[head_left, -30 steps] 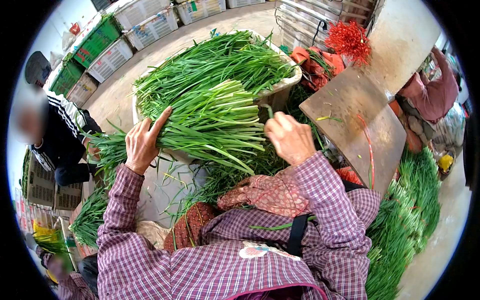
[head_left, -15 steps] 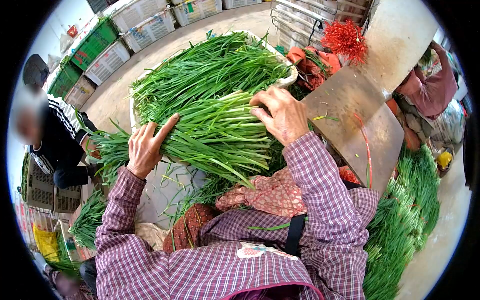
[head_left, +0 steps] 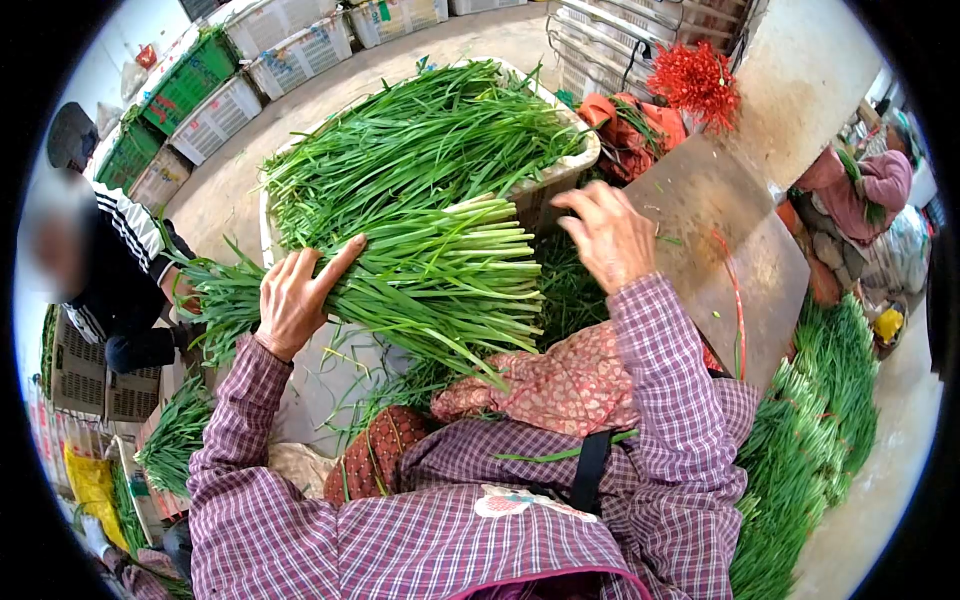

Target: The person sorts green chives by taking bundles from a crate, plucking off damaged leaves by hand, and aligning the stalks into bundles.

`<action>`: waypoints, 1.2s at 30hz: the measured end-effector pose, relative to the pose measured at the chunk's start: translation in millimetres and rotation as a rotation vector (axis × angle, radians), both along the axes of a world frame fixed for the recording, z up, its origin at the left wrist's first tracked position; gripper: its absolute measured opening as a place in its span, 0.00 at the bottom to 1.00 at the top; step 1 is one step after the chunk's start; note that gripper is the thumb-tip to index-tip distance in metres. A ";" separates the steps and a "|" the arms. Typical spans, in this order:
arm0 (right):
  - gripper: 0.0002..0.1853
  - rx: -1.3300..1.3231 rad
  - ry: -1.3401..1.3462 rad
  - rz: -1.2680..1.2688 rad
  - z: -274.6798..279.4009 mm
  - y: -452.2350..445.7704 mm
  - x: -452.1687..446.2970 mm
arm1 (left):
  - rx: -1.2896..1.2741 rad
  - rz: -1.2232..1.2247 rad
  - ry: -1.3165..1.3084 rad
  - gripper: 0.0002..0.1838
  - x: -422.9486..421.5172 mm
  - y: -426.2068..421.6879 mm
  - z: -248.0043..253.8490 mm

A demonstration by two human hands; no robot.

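Now, far left, a person in a dark jacket (head_left: 130, 265) is sitting beside the trailing leaf tips. Next along, the wearer's left hand (head_left: 293, 293) is staying put, closing over the leafy part of a green bundle (head_left: 455, 262), though its underside is hidden. That bundle is lying across the near side of a white tub (head_left: 585, 158), just in front of the loose greens (head_left: 420, 145) filling it, pale stalk ends pointing right. And there's the change! Half a second ago the right hand (head_left: 612, 238) was touching those ends; now it is hovering clear of them, slightly blurred, fingers loosely curling and thumb standing apart, nothing showing between them. So only the left hand is steadying the bundle, and the stalk ends are showing uncovered, looking roughly level with a few leaves drooping below. Just right of that hand, a brown board (head_left: 740, 265) is carrying a thin red strip (head_left: 738, 295). Farther right, another person (head_left: 885, 185) is holding their arms lower than before, while piled greens (head_left: 800, 480) are lying below.
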State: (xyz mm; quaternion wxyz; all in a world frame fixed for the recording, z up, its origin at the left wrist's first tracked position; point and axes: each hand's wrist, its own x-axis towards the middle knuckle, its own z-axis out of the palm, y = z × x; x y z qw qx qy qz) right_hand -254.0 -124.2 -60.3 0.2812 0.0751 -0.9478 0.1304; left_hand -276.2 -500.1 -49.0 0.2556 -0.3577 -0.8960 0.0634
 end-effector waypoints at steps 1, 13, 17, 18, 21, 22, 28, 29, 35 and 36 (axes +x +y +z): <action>0.06 -0.021 0.053 0.097 5.5 -12.4 -2.3 | -0.024 0.012 -0.001 0.41 -0.1 0.7 0.0; 0.03 0.174 0.182 0.138 -8.2 -14.2 -19.0 | -0.003 -0.017 0.025 0.40 -1.3 -0.4 -0.7; 0.04 0.193 0.010 -0.141 -25.3 43.6 -5.1 | -0.002 0.016 0.016 0.42 -2.0 -8.3 -4.9; 0.05 0.213 -0.057 -0.246 -30.5 56.0 -1.8 | 0.001 0.025 0.013 0.43 -2.3 -10.3 -5.8; 0.05 0.342 -0.443 -0.481 -41.4 78.0 -0.8 | 0.008 0.030 0.013 0.43 -4.5 -13.2 -6.5; 0.05 0.342 -0.443 -0.481 -42.4 75.8 1.9 | 0.010 0.040 0.013 0.43 -4.9 -13.3 -6.4; 0.04 -0.172 -0.038 0.194 -2.3 -22.2 22.6 | -0.009 0.058 0.020 0.43 -4.9 -4.5 -1.5; 0.05 -0.191 -0.052 0.223 1.8 -38.5 24.8 | -0.015 0.068 0.015 0.43 -4.5 -3.2 -0.7; 0.06 -0.198 0.063 0.318 3.9 -68.3 20.6 | 0.001 0.040 0.025 0.43 -2.7 2.9 3.6; 0.06 -0.197 0.063 0.316 2.5 -70.1 18.1 | 0.002 0.039 0.026 0.43 -3.0 2.7 3.3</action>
